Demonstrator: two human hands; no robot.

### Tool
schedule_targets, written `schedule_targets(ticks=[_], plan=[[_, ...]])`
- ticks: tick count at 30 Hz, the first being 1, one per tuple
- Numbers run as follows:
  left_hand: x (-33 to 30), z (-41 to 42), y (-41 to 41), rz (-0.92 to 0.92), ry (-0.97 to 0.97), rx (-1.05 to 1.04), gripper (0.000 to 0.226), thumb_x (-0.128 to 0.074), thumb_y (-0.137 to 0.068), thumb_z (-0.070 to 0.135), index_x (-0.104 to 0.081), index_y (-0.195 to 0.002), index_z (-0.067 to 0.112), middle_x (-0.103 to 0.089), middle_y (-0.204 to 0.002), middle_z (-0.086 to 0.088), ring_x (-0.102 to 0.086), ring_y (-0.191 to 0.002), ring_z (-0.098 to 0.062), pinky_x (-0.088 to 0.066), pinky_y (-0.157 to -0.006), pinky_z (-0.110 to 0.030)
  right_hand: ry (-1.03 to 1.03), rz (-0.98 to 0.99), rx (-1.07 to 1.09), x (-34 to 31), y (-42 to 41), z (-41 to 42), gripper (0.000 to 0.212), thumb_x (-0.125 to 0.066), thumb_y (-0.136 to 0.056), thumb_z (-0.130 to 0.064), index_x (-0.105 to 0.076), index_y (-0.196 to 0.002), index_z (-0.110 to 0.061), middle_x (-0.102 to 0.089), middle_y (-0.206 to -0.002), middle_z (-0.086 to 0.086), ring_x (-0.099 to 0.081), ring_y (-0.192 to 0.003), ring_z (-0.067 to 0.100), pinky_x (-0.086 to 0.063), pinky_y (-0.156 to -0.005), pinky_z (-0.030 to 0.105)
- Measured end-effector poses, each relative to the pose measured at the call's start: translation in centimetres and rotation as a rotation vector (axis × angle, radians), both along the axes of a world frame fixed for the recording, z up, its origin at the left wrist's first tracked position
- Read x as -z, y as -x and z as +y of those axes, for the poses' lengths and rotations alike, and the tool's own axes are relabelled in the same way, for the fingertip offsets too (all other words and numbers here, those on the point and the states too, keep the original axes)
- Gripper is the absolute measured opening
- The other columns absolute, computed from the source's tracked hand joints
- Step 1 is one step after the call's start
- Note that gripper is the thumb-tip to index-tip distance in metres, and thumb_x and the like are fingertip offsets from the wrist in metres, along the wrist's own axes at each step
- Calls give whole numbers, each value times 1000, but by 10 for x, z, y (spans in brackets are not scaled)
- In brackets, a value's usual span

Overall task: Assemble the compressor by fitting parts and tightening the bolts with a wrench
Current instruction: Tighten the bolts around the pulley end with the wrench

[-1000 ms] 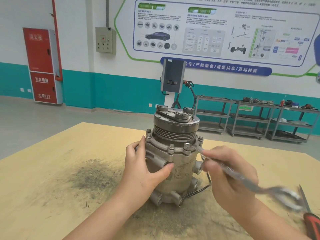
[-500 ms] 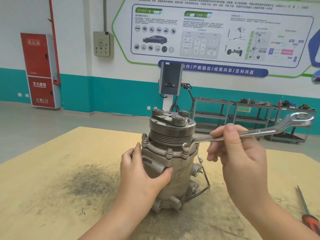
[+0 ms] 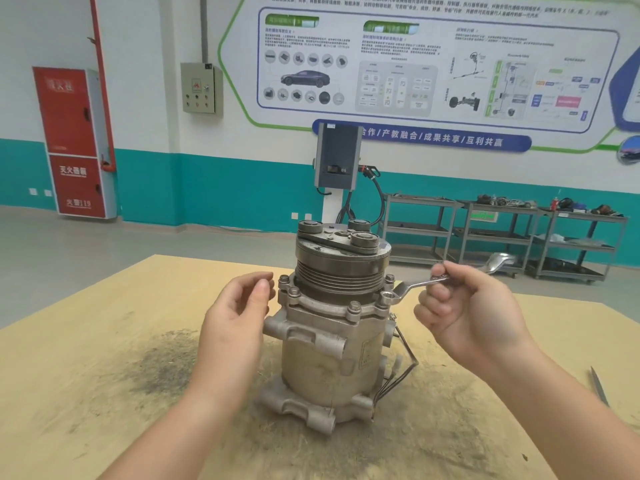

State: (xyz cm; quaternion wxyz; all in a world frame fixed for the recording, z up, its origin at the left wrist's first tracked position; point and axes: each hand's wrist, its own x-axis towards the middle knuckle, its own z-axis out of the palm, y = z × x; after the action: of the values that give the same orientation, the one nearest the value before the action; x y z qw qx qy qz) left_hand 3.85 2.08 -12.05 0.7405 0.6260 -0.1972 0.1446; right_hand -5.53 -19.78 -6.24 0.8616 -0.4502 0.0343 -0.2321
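From the head view, a metal compressor (image 3: 337,327) stands upright on a tan worktop (image 3: 86,358), over a dark, sooty smear that spreads to its left and front. Its grooved pulley and flat top plate with round caps face up, and a ring of bolts (image 3: 354,306) runs around the flange just under the pulley. The left hand (image 3: 239,317) is just beside the compressor's left side, apart from it, with the palm turned toward the metal and the fingers loosely curved and spread wide, holding nothing; its fingertips are near the bolts at the flange's left edge. The right hand (image 3: 474,313) is to the right of the compressor, at about the height of the flange, with thumb and fingers pinching the shaft of a wrench (image 3: 412,285). The wrench reaches leftward from that hand, and its ring end sits over a bolt on the right side of the flange; its far end shows blurred beyond the knuckles. Thin wires (image 3: 403,362) loop down the compressor's right side to the worktop. At the right edge of the worktop lies a slim metal blade (image 3: 599,386), well apart from both hands. Behind stand grey shelf carts (image 3: 502,237), a charging post (image 3: 337,161), a red fire cabinet (image 3: 74,140) and a wall poster (image 3: 415,64).
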Motion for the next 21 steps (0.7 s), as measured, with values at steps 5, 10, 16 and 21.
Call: schedule_targets(ticks=[5,10,16,21], plan=[[-5,2,-12,27,41,125,23,-70,-71,46,-75,-90,33,-74,-96,8,-68,-94,-6,-52,-77,-20,-63,-76,28,7,-5,-2,29,-42,-98,-17,-53,-73,-9,-37,-49,0,-31,-39,12,-33,-38,22],[-11,-11,-8,97,121,46,11,-75,-78,26,-72,-86,18,-74,-82,9,-69,-78,-3,-51,-61,-13,188,-174,204,6,-1,-1,48,-42,-100,-18,-64,-59,-15,-39,-48,3,-33,-40,16,-33,-47,27],[-17,-23,-6,203,222,-70,7,-74,-83,11,-72,-78,15,-73,-71,6,-69,-67,-9,-49,-51,-17,-43,-171,141,3,0,5,40,-42,-100,-18,-60,-66,-10,-39,-47,1,-33,-37,12,-35,-38,21],[-26,-27,-23,355,278,-34,10,-72,-85,8,-73,-79,15,-74,-81,-3,-66,-80,-21,-47,-58,-27,26,-1,-23,5,-1,11,27,-44,-100,-18,-58,-82,-4,-47,-53,3,-42,-42,11,-38,-42,21]])
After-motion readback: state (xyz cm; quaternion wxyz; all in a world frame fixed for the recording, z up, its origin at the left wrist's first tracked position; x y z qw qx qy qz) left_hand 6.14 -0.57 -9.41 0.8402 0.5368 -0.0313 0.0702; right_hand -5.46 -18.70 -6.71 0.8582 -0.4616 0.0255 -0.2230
